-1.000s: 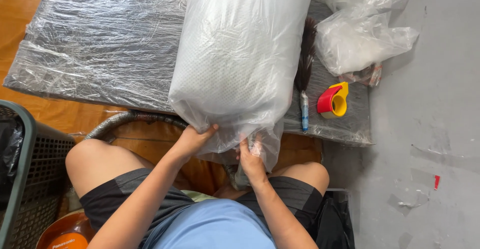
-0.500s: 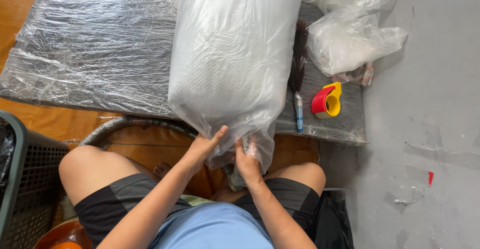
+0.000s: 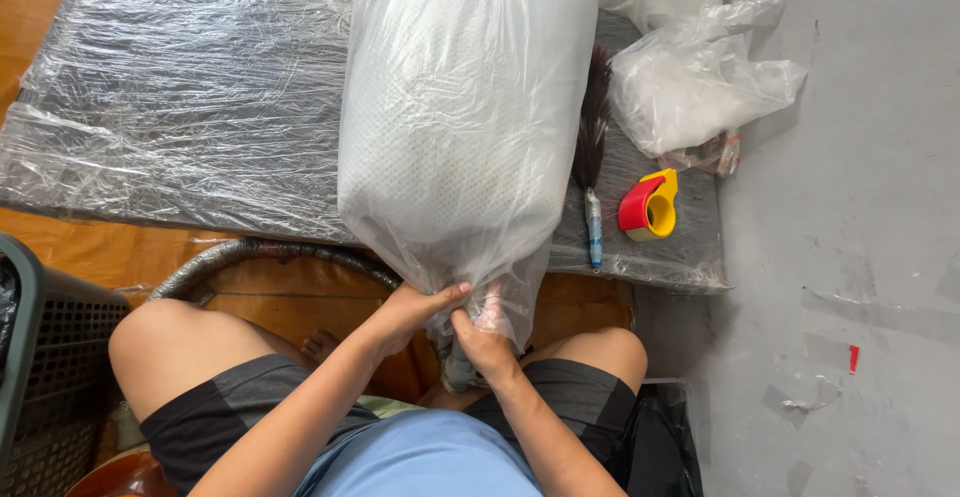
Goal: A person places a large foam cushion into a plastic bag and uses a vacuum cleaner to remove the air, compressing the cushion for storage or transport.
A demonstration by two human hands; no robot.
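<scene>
Between the knees: left hand (image 3: pixel 418 309) and right hand (image 3: pixel 480 342), both clenched on the gathered mouth of a clear plastic bag (image 3: pixel 455 117) holding a white pillow, lying on the wrapped mat (image 3: pixel 180 97). Nearby: tape dispenser (image 3: pixel 648 203), feather duster (image 3: pixel 592 147). Risk: thin film tearing if twisted hard.

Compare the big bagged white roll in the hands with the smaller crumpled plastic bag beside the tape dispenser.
The bagged roll is large, taut and cylindrical; the crumpled bag is smaller, slack and shapeless. The left hand and right hand gather the roll's open end; the crumpled bag lies untouched. Both are clear plastic over something white.
</scene>
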